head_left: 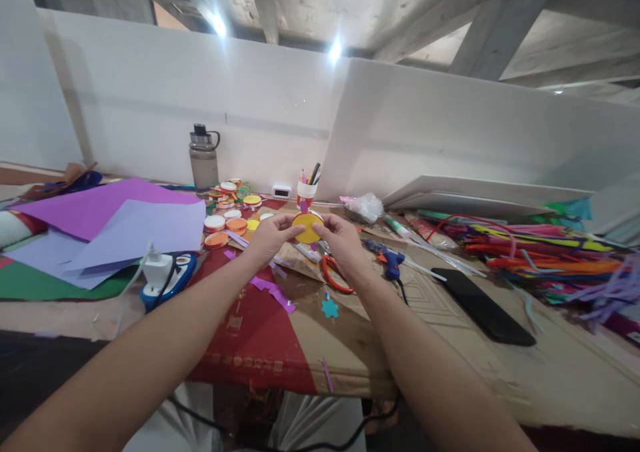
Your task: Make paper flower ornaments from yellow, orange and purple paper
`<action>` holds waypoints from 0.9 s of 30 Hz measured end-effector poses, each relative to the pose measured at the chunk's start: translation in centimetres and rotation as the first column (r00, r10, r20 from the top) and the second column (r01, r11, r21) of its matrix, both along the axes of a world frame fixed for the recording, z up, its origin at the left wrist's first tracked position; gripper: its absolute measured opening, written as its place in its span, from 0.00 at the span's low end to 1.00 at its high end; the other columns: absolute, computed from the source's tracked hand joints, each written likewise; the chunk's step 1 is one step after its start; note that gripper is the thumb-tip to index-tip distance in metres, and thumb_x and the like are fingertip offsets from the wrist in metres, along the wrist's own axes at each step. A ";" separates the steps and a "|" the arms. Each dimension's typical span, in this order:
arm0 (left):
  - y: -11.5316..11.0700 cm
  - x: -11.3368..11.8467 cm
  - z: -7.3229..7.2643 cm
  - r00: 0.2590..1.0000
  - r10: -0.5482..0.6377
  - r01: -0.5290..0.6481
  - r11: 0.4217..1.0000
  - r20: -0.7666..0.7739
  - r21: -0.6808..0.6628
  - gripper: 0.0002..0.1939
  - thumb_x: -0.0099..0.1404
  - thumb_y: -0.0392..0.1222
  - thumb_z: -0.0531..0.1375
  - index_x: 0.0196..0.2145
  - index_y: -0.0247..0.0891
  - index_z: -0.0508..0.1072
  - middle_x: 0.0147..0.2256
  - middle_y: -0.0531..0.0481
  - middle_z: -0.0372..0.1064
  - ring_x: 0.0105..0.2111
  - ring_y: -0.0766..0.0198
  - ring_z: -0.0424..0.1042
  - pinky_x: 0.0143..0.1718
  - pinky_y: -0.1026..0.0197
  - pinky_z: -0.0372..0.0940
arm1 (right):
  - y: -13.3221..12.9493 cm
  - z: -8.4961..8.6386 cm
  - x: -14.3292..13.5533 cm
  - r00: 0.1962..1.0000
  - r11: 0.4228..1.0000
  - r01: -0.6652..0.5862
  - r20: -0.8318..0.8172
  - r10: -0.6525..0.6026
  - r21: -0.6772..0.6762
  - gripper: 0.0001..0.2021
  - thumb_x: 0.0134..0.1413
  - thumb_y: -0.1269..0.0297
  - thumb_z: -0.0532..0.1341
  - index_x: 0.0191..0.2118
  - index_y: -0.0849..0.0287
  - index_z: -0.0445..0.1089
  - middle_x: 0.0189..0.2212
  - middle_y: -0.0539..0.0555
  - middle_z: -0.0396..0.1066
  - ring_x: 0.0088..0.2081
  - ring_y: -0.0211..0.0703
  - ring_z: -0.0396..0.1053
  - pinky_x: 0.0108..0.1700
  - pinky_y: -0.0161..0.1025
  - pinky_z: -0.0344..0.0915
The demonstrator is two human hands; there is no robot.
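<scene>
My left hand [274,237] and my right hand [342,240] hold a round yellow disc [308,229] between them, above the middle of the table. Fingers and thumbs pinch it from both sides. A purple piece [304,207] sticks up at the disc's top edge, and a bit of purple shows below it. Red-handled scissors [332,279] lie just under my right hand. Small orange discs [217,240] and white discs [215,223] lie left of my left hand. A teal flower shape [329,307] rests nearer the table's front.
Purple sheets [145,232] and a blue power strip [173,282] lie left. A bottle [203,159] and a pen cup [306,192] stand behind. On the right are a blue glue gun [393,263], a black phone [483,305] and colourful pipe cleaners [550,255].
</scene>
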State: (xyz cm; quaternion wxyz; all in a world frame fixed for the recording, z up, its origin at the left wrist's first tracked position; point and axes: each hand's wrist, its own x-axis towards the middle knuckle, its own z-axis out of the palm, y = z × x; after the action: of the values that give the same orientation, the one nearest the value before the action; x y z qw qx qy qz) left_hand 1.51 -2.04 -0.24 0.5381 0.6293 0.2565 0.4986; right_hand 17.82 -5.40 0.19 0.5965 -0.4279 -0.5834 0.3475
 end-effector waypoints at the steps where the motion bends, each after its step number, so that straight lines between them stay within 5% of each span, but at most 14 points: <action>1: 0.0 0.0 0.0 1.000 -0.004 0.004 1.000 0.003 -0.009 0.21 0.51 0.49 0.69 0.40 0.35 0.77 0.36 0.47 0.76 0.34 0.61 0.72 0.32 0.63 0.66 | 0.1 -0.1 0.0 1.000 1.000 0.002 0.008 -0.002 0.000 0.13 0.46 0.55 0.65 0.35 0.58 0.72 0.33 0.52 0.73 0.33 0.40 0.69 0.39 0.40 0.67; 8: -0.2 0.1 0.2 0.999 0.006 -0.004 0.998 -0.043 0.060 0.20 0.50 0.48 0.69 0.39 0.35 0.77 0.36 0.47 0.76 0.34 0.61 0.72 0.35 0.62 0.65 | -0.1 0.0 -0.2 0.998 0.998 -0.054 0.023 0.053 0.039 0.16 0.47 0.56 0.64 0.42 0.57 0.72 0.41 0.55 0.75 0.39 0.43 0.71 0.45 0.43 0.68; 27: -1.1 -0.1 1.1 0.987 0.119 -0.088 0.965 -0.110 0.248 0.14 0.54 0.49 0.67 0.35 0.36 0.78 0.33 0.48 0.74 0.35 0.61 0.71 0.39 0.60 0.65 | -0.3 0.3 -0.2 0.997 0.997 -0.060 0.059 0.058 0.050 0.14 0.48 0.57 0.64 0.40 0.57 0.72 0.38 0.53 0.75 0.38 0.42 0.71 0.44 0.42 0.67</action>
State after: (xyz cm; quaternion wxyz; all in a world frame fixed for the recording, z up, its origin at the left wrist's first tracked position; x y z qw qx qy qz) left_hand 1.44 -3.10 0.84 0.4135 0.7058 0.2592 0.5136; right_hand 17.66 -5.70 0.45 0.5799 -0.4047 -0.6214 0.3374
